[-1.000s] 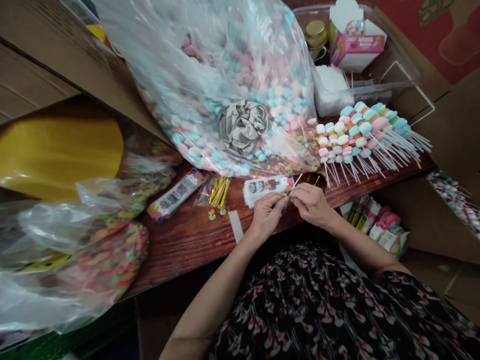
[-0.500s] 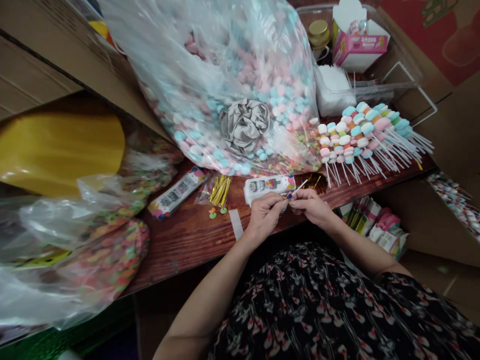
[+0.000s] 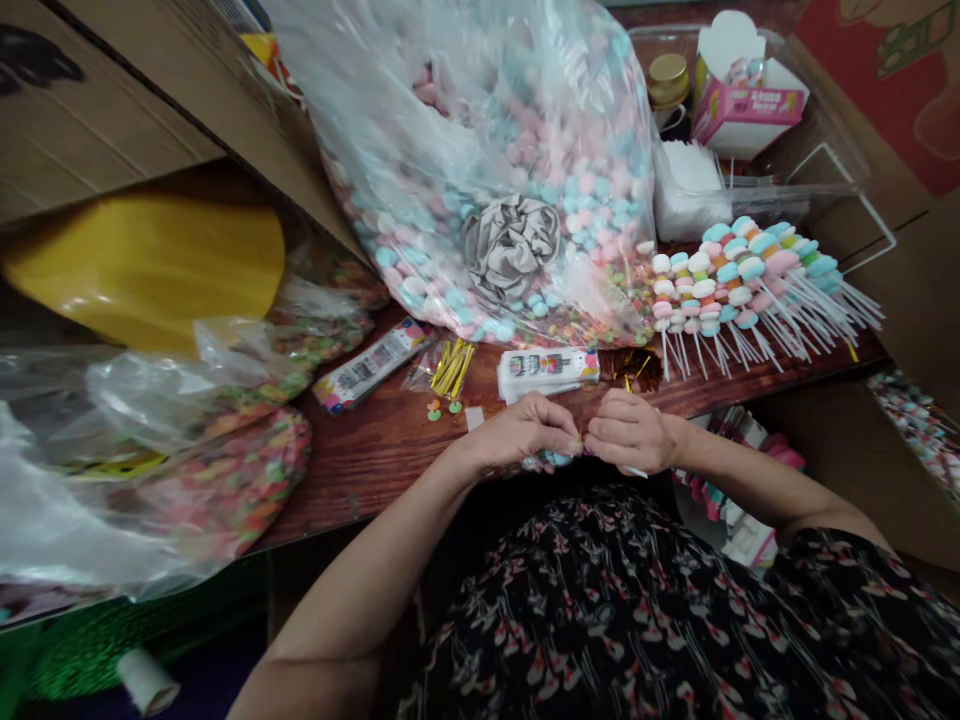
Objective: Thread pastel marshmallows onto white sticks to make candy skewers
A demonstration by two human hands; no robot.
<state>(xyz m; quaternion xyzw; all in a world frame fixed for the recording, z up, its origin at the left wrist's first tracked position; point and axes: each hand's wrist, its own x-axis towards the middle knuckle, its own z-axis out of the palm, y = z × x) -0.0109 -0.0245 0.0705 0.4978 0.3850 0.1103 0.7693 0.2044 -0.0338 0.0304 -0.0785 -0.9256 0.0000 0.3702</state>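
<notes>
Just below the frame's centre, the left hand [image 3: 525, 432] pinches shut on the wrapped candy [image 3: 553, 459] and the right [image 3: 634, 435] curls closed around, seemingly, its white stick [image 3: 636, 472], where a light, steady hold beside the sweets would avoid crushing them.

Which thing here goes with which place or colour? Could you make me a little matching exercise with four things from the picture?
Column one
1. Crumpled cloth
2. Bunch of thin ties
3. Sweets threaded on sticks
4. Short hollow tube

Column two
A. Lower left, beside shiny green material
B. Grey, on the big clear bag
C. Piled near the right end of the table
D. Gold-coloured, between two printed packs

Right pairs: 1-B, 2-D, 3-C, 4-A
</notes>
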